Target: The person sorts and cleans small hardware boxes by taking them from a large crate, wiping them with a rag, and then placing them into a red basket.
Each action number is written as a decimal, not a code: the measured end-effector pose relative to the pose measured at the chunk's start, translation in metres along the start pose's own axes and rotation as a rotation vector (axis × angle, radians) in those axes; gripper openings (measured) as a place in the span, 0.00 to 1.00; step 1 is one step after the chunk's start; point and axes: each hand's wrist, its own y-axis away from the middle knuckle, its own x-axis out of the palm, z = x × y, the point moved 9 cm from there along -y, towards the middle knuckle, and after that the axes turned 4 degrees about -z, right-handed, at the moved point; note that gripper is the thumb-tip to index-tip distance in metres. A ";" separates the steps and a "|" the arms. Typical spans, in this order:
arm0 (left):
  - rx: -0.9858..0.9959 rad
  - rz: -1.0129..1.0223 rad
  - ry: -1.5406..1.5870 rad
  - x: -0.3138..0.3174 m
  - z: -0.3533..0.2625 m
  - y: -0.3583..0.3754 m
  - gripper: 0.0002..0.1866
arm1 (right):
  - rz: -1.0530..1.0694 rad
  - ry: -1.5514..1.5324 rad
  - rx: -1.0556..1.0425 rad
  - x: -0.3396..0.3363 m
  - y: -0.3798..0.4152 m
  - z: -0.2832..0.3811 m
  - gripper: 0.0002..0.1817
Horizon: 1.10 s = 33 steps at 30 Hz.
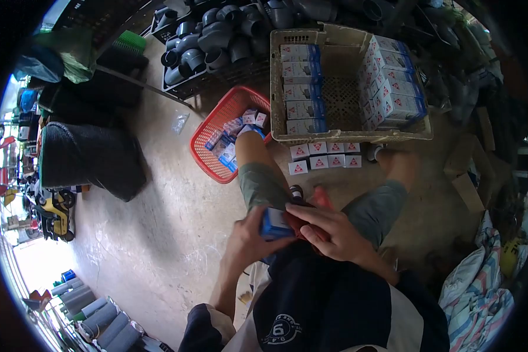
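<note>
My left hand (247, 239) grips a small blue-and-white box (277, 223) by its sides, close in front of my body. Right against that box, my right hand (328, 232) is closed around a red hand-held tool (321, 198) with a dark round part near its front. The fingers cover much of the tool, and I cannot tell its exact kind. Beyond my knees, a red plastic basket (200, 141) contains several loose blue-and-white boxes (227, 154). Several small white boxes with red marks (318, 162) stand in rows on the floor between my legs.
A beige plastic crate (349, 139) with stacked blue-and-white boxes at both sides stands ahead. Behind the basket, black crates hold grey pipe fittings (217, 38). A dark mesh roll (91, 155) is at the left, a striped sack (478, 287) at the right.
</note>
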 end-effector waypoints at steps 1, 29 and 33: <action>0.018 0.044 -0.042 0.010 -0.007 0.003 0.37 | -0.027 -0.001 -0.042 0.002 -0.004 0.005 0.26; 0.257 0.122 -0.379 0.025 -0.031 0.007 0.32 | 0.001 -0.571 0.222 0.035 -0.018 -0.048 0.22; 0.121 0.060 -0.333 0.025 -0.039 -0.004 0.34 | -0.004 -0.701 0.213 0.030 -0.023 -0.060 0.20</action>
